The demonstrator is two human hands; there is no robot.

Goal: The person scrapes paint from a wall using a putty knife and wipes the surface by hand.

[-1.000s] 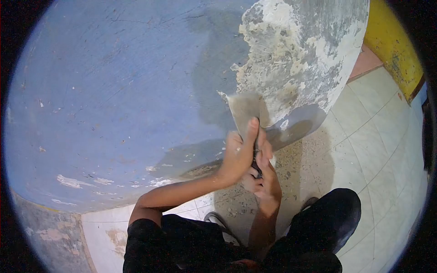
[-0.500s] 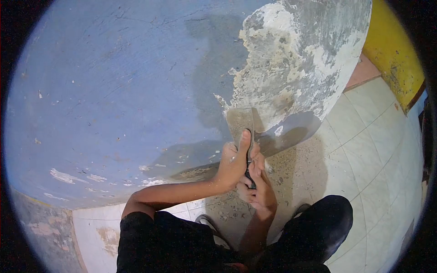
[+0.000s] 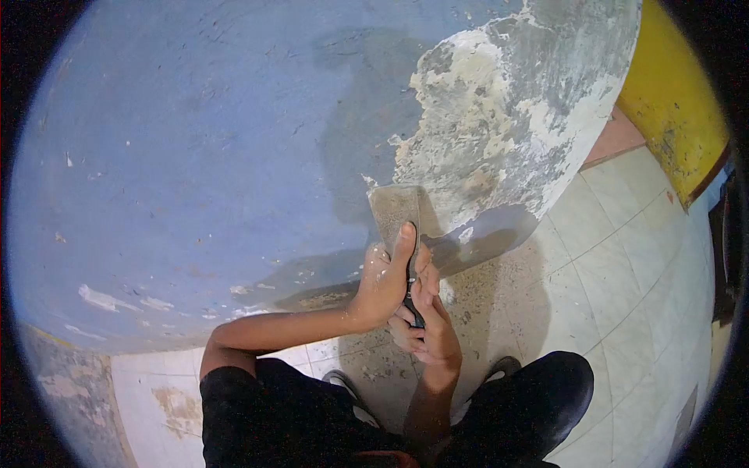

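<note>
A scraper (image 3: pixel 395 209) with a wide, dusty flat blade and a dark handle lies against the blue wall (image 3: pixel 195 156), at the lower left border of a bare, whitish and grey patch (image 3: pixel 484 117). My left hand (image 3: pixel 385 277) is wrapped round the upper handle, its thumb stretched up onto the base of the blade. Lower down, my right hand (image 3: pixel 427 324) has its fingers closed round the handle's end. White dust clings to my left hand and forearm.
Paint flakes and dust lie on the tiled floor (image 3: pixel 616 257) below the wall, between my shoes. A yellow wall (image 3: pixel 675 93) with a pinkish ledge (image 3: pixel 615 139) stands at the right. My knees are at the bottom. Dark objects stand at the far right edge.
Both hands and the scraper have shifted a little left in view, and the blade now sits slightly further left along the patch's border. The view has also moved slightly.
</note>
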